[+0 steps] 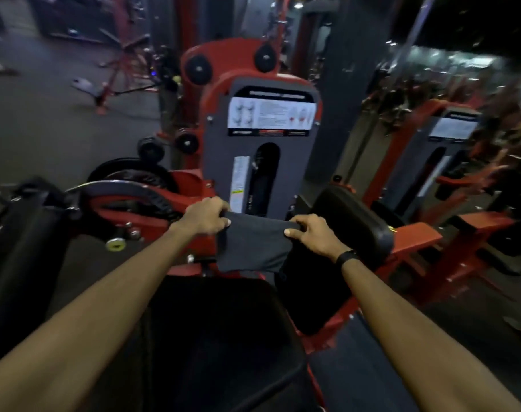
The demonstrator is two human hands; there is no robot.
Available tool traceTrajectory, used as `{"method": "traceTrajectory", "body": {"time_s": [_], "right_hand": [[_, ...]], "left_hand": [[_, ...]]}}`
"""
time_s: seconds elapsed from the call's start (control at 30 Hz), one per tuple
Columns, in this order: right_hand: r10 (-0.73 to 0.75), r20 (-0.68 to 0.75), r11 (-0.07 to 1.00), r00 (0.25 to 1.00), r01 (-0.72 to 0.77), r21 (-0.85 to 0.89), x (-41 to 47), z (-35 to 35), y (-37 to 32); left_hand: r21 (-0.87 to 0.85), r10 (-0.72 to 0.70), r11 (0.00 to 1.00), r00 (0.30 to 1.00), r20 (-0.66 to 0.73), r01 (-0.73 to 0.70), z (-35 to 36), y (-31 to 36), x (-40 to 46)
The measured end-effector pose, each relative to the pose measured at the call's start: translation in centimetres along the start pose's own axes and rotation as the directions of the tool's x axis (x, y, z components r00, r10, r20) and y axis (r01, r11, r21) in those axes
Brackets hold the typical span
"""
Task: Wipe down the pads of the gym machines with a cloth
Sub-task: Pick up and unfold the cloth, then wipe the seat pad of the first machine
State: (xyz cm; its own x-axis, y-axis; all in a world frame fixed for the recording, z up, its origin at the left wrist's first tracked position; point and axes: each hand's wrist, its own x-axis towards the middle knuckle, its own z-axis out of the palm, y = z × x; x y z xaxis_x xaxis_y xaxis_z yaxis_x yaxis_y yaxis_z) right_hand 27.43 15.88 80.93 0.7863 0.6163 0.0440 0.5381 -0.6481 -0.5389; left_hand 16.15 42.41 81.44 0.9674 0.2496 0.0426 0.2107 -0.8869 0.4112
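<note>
Head view: left hand (207, 215) and right hand (311, 233) pinch the cloth (254, 246).

Dark grey cloth (254, 246), red machine frame (223, 81), black pads (354, 218), black wristband (346, 258).

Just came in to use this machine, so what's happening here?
A person stands over a red gym machine, holding a dark grey cloth stretched between both hands. The left hand grips its upper left corner and the right hand grips the upper right. The cloth hangs in the air above the black seat pad, with another black pad to the right. No pad is being wiped right now.
</note>
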Motion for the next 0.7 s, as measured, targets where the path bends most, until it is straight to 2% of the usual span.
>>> {"method": "traceTrajectory", "body": {"time_s": [0.13,0.2,0.23,0.27,0.3,0.33,0.37,0.4,0.43,0.5,0.6,0.7], "right_hand": [[-0.121,-0.081,0.991,0.989,0.124,0.043,3.2,6.0,-3.2],[-0.162,-0.05,0.985,0.986,0.164,0.048,3.9,9.5,-3.5],[-0.174,0.017,0.984,0.985,0.173,0.052,4.0,11.5,-3.3],[-0.183,0.136,0.983,0.974,0.176,0.058,3.9,13.7,-2.9],[-0.185,0.293,0.983,0.938,0.179,0.047,3.6,15.8,-2.4],[-0.183,0.45,0.981,0.874,0.193,0.024,3.1,17.3,-1.8],[-0.175,0.608,0.975,0.774,0.22,0.0,2.9,19.3,-1.3],[-0.162,0.708,0.971,0.688,0.238,-0.008,2.7,20.7,-0.8],[-0.147,0.752,0.976,0.643,0.218,0.005,2.6,21.9,-0.3],[-0.149,0.767,0.984,0.624,0.168,0.055,3.4,24.4,0.3],[-0.189,0.761,0.982,0.621,0.134,0.135,4.7,27.9,-0.3],[-0.222,0.737,0.975,0.639,0.16,0.155,5.2,32.3,-0.9]], "left_hand": [[-0.093,-0.157,0.986,0.953,-0.26,0.137,0.2,-5.0,-3.5],[-0.107,-0.231,0.972,0.924,-0.306,0.208,1.9,-7.1,-5.8],[-0.093,-0.274,0.962,0.922,-0.273,0.259,2.9,-8.2,-7.2],[-0.078,-0.337,0.941,0.923,-0.185,0.328,4.5,-9.7,-8.7],[-0.065,-0.407,0.912,0.913,-0.009,0.406,6.1,-10.8,-10.4],[-0.047,-0.437,0.888,0.871,0.222,0.457,7.5,-11.4,-11.7],[-0.034,-0.462,0.851,0.777,0.428,0.524,9.3,-12.2,-13.5],[-0.032,-0.471,0.811,0.683,0.558,0.585,11.1,-13.0,-14.8],[-0.031,-0.503,0.761,0.619,0.603,0.648,12.6,-13.5,-16.1],[-0.057,-0.628,0.629,0.55,0.551,0.776,16.6,-15.7,-18.1],[-0.1,-0.765,0.483,0.475,0.435,0.87,19.3,-15.1,-19.1],[-0.165,-0.892,0.354,0.385,0.234,0.92,23.1,-13.7,-19.3]]}}
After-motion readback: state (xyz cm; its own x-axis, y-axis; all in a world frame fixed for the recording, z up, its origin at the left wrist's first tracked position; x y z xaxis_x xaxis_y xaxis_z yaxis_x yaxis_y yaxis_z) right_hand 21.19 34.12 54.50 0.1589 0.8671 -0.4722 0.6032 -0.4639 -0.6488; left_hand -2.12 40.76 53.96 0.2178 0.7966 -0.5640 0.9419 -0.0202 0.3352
